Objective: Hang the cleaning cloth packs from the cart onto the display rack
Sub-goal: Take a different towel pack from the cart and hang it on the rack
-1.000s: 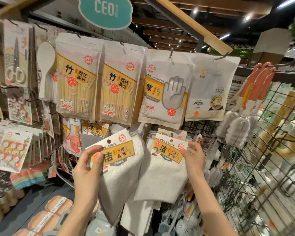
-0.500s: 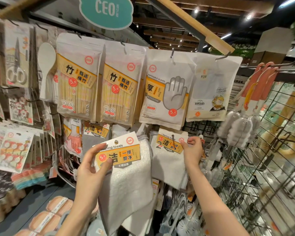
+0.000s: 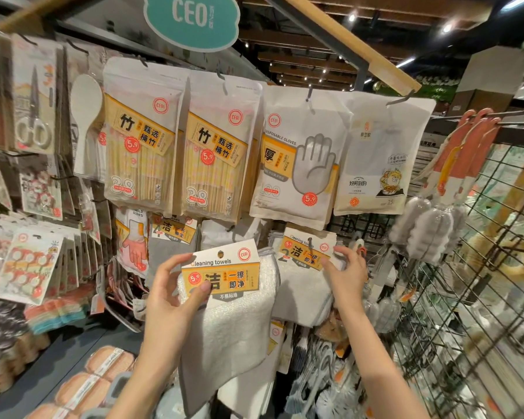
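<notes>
My left hand (image 3: 171, 293) pinches the card header of a cleaning cloth pack (image 3: 227, 300), white cloth hanging below an orange and white label, held in front of the rack. A second cleaning cloth pack (image 3: 303, 267) hangs on a black hook of the display rack, just right of the first. My right hand (image 3: 344, 273) hovers at that hung pack's right edge with fingers loosely spread, fingertips near its label. The cart is out of sight.
Above hang bamboo stick bags (image 3: 139, 140), a disposable gloves bag (image 3: 300, 158) and a white pouch (image 3: 381, 152). A wire grid panel (image 3: 466, 313) with bottle brushes (image 3: 427, 228) stands at the right. Scissors and small packs hang at the left, sponges (image 3: 100, 376) below.
The right hand slid its pack onto the hook and let go, fingers now spread. The left hand brought its pack up and rightwards, closer to the hook.
</notes>
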Tool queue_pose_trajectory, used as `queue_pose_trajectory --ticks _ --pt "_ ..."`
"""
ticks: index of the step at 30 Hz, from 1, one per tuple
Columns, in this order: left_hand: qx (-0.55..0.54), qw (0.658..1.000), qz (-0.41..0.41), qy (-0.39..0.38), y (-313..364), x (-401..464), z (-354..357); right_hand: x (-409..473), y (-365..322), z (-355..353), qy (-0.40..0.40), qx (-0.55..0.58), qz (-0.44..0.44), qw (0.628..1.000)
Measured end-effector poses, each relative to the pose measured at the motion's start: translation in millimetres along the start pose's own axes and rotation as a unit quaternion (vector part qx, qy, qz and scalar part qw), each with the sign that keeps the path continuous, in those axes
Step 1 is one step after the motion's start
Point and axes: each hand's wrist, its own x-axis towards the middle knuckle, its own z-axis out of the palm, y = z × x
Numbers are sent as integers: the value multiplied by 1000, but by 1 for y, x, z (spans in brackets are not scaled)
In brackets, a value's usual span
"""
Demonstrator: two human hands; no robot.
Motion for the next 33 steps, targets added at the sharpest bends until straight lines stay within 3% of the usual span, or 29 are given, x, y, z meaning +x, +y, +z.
queue_pose_trajectory --ticks 3,8,12,15,23,28,33 --pt "4 1000 -1 -8 0 -2 6 -17 -20 -8 -47 55 -10 997" --pt "8 1000 -7 -24 1 -6 17 -45 -69 -11 -196 159 -38 967" --pt "8 999 -9 -34 2 -9 23 -65 -89 -6 -313 126 -78 938" --pt "11 999 -7 -36 3 -9 24 -73 -89 -2 -301 99 -104 943" --pt "59 998 -20 -32 5 -12 19 -72 -74 -1 -272 133 -43 952" --pt "47 998 -42 3 1 -4 2 -54 -50 -6 -226 126 -11 966" --pt "60 998 -17 -29 2 -5 -2 -26 -27 -13 -149 133 -5 980"
